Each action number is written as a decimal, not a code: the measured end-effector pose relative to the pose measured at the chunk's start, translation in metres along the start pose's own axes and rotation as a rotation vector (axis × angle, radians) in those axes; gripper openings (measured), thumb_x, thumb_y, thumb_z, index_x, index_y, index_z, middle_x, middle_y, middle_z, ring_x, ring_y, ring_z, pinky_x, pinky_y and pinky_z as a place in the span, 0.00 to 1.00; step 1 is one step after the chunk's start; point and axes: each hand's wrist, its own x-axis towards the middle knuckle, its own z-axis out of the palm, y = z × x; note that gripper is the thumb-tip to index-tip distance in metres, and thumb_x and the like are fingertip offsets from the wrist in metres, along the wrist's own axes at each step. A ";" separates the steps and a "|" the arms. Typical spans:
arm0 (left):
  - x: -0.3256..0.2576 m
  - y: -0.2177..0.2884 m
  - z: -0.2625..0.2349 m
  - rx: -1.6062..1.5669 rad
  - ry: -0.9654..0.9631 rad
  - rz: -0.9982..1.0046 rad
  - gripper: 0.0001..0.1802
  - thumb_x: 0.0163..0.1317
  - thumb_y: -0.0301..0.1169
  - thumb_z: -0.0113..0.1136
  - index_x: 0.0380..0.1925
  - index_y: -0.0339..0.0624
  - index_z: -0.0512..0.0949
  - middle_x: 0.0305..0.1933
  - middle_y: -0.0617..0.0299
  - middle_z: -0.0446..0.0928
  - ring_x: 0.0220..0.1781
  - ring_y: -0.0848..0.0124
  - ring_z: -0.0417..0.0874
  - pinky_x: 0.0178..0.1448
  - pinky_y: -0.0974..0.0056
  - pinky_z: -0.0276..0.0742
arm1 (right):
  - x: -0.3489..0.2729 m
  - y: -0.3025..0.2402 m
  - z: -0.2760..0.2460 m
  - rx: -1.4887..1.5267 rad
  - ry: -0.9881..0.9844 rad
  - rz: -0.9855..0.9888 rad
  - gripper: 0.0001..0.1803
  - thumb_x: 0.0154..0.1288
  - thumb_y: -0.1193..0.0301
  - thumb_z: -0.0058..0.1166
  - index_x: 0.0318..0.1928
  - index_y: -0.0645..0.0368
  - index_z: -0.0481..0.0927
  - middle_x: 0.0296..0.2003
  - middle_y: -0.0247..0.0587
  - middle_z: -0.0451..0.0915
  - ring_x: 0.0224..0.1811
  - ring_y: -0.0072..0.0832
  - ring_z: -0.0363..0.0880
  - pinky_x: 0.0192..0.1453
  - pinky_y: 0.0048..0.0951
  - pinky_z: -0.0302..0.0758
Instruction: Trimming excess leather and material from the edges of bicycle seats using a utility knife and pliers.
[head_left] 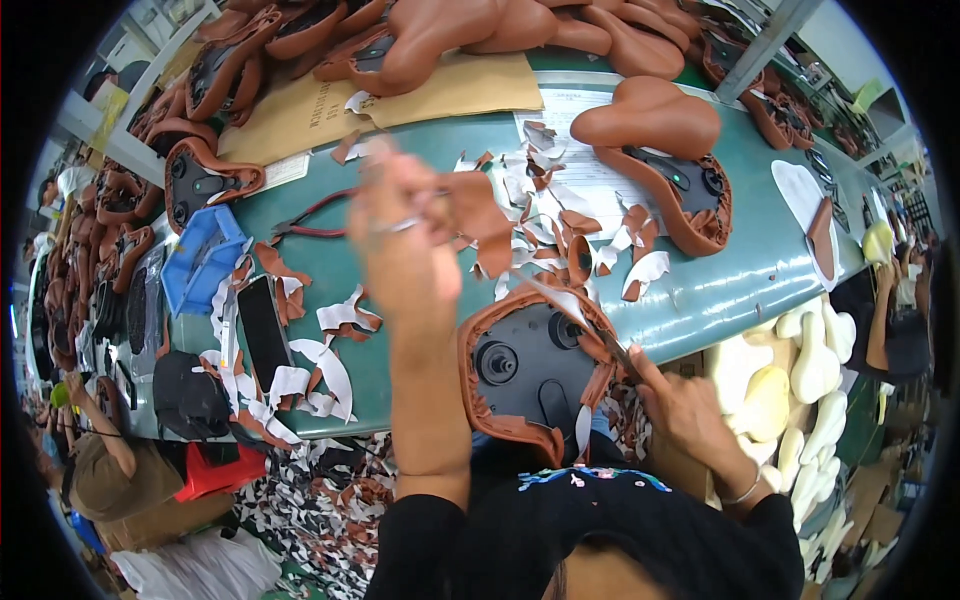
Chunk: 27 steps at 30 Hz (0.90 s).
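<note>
A bicycle saddle [510, 365] with a brown cover lies underside up at the table's near edge, in front of my body. Its black base shows inside the folded brown rim. My right hand [690, 415] is closed at the saddle's right side around the dark handle of what looks like a knife [565, 302], whose pale blade lies along the rim. My left hand [405, 225] is raised over the table, smeared by motion. A brown offcut [478, 212] shows beside its fingers; whether they grip it is unclear. Red-handled pliers [312, 215] lie left of that hand.
Brown and white scraps [540, 190] litter the green table [720, 290]. A phone [263, 330] and a blue tray [203, 262] are at left. Two saddles [660, 130] sit at far right, with more piled behind. Pale foam pads [770, 390] fill the lower right.
</note>
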 end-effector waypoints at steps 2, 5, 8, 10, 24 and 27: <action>-0.011 0.023 -0.001 -0.079 0.253 0.346 0.17 0.66 0.37 0.46 0.17 0.47 0.62 0.17 0.73 0.58 0.17 0.85 0.55 0.18 0.77 0.49 | -0.015 -0.022 0.014 0.286 -0.002 0.253 0.31 0.61 0.74 0.50 0.65 0.57 0.58 0.21 0.48 0.78 0.17 0.44 0.74 0.21 0.39 0.70; -0.037 0.045 0.016 -0.013 0.645 0.851 0.18 0.66 0.39 0.44 0.16 0.48 0.61 0.17 0.72 0.56 0.18 0.85 0.55 0.19 0.78 0.49 | -0.025 -0.056 0.016 0.972 -0.039 0.673 0.31 0.64 0.73 0.49 0.66 0.57 0.55 0.24 0.43 0.79 0.18 0.36 0.78 0.23 0.33 0.73; -0.028 0.038 -0.006 0.275 0.867 1.244 0.22 0.69 0.47 0.40 0.19 0.47 0.62 0.22 0.68 0.59 0.19 0.80 0.57 0.20 0.78 0.54 | -0.043 -0.052 0.042 0.835 0.133 0.383 0.33 0.63 0.68 0.53 0.66 0.57 0.55 0.37 0.45 0.79 0.28 0.30 0.80 0.35 0.30 0.75; -0.022 0.034 -0.028 0.441 1.022 1.463 0.23 0.70 0.49 0.40 0.20 0.46 0.63 0.24 0.65 0.62 0.20 0.78 0.61 0.21 0.79 0.58 | -0.052 -0.048 0.056 0.825 0.142 0.286 0.34 0.60 0.63 0.56 0.65 0.57 0.59 0.47 0.46 0.75 0.38 0.29 0.80 0.45 0.29 0.73; 0.093 0.032 -0.120 0.304 0.083 -0.109 0.24 0.71 0.48 0.37 0.43 0.38 0.74 0.38 0.58 0.79 0.38 0.67 0.80 0.42 0.63 0.76 | 0.192 0.050 -0.042 0.963 0.725 0.262 0.24 0.59 0.68 0.57 0.53 0.63 0.68 0.34 0.35 0.73 0.33 0.22 0.71 0.38 0.22 0.69; 0.112 0.008 -0.101 0.566 -0.178 -0.084 0.24 0.68 0.48 0.38 0.46 0.40 0.74 0.36 0.56 0.79 0.34 0.65 0.81 0.41 0.62 0.77 | 0.287 0.084 -0.051 1.205 0.734 0.078 0.22 0.57 0.67 0.57 0.51 0.63 0.73 0.31 0.32 0.73 0.31 0.20 0.71 0.35 0.23 0.71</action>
